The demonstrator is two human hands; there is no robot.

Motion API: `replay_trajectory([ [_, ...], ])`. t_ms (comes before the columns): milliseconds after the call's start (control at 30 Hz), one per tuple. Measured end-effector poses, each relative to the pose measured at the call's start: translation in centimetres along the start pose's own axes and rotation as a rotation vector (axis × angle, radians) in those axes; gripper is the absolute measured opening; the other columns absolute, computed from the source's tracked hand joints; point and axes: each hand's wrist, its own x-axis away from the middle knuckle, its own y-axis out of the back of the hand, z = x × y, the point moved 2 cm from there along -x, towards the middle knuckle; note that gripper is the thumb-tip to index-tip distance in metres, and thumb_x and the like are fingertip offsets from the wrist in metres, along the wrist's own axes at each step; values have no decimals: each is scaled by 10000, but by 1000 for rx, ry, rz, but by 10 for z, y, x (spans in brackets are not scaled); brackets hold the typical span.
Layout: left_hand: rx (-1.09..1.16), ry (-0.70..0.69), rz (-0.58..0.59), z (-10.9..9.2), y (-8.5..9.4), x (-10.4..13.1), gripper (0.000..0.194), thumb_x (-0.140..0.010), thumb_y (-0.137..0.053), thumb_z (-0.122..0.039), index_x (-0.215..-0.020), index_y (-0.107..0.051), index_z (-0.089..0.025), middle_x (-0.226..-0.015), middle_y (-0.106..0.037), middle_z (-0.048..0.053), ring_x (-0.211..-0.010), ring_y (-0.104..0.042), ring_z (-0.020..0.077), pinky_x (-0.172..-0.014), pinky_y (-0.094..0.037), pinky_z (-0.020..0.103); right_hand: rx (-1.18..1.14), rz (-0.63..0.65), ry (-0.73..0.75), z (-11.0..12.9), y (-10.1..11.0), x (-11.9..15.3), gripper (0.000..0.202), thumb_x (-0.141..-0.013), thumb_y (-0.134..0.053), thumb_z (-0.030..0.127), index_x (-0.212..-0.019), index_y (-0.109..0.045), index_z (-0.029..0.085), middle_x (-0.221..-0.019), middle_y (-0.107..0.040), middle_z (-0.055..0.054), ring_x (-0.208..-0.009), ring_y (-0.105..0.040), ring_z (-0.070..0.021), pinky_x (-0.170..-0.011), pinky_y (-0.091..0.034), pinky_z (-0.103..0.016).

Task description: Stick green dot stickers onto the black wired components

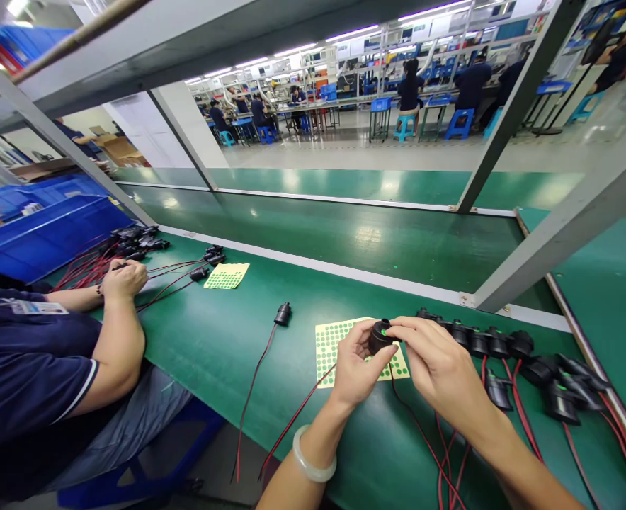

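My left hand is wrapped round a black cylindrical connector, held above the table with its narrow end up. Red and black wires hang below my hands. A small round green sticker shows on the connector's side, and the fingertips of my right hand press at it. Under my hands lies a pale yellow sheet of green dot stickers, partly hidden. To its left, a single black connector with a wire lies on the table.
Several black connectors with red and black wires lie to my right. At left, a co-worker's hands hold wires near another sticker sheet, a connector pile and a blue bin. A grey metal post rises at right.
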Motion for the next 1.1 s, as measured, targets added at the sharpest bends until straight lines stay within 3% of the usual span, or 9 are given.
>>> replay_trajectory([
  [200,-66,-64,-34,2,1,1,313,-743,-710,-203,-1032,-595,-172,-970,-687,51,-894,-643,164,-799,-512,270,-38,11,-12,-1,2,-2,299,-882,-402,82,-1036,-628,204,-1047,-660,-72,-985,-613,-212,-815,-534,-377],
  [467,-187,-125,-50,2,4,1,306,-772,-678,-207,-1062,-585,-180,-989,-684,52,-898,-654,166,-797,-530,266,75,18,4,6,-4,3,337,-856,-404,55,-1084,-615,185,-1110,-644,-87,-1028,-596,-227,-860,-519,-406],
  [667,-246,-151,-9,5,2,1,327,-769,-627,-153,-1092,-594,-189,-986,-695,48,-894,-660,171,-780,-538,269,125,31,-2,12,-8,2,385,-873,-392,71,-1165,-621,174,-1143,-634,-115,-1052,-593,-244,-863,-529,-421],
  [767,-180,-121,7,4,0,1,309,-766,-644,-180,-1071,-596,-185,-977,-693,51,-887,-655,169,-780,-531,266,5,56,-39,7,-4,0,359,-910,-393,110,-1180,-608,208,-1167,-641,-83,-1057,-606,-213,-875,-534,-380],
  [900,-89,-125,21,1,0,1,327,-760,-694,-228,-1067,-591,-183,-1019,-670,66,-946,-633,173,-855,-508,282,-231,24,-204,-4,5,-2,236,-943,-470,238,-1157,-571,231,-1120,-650,-43,-1023,-622,-179,-868,-529,-309],
  [1100,-78,-162,30,2,2,3,335,-772,-701,-262,-1081,-590,-196,-1032,-658,69,-963,-627,182,-877,-502,299,-311,-73,-242,-2,4,-1,146,-923,-537,275,-1054,-580,227,-1047,-632,-51,-980,-608,-190,-874,-507,-330],
])
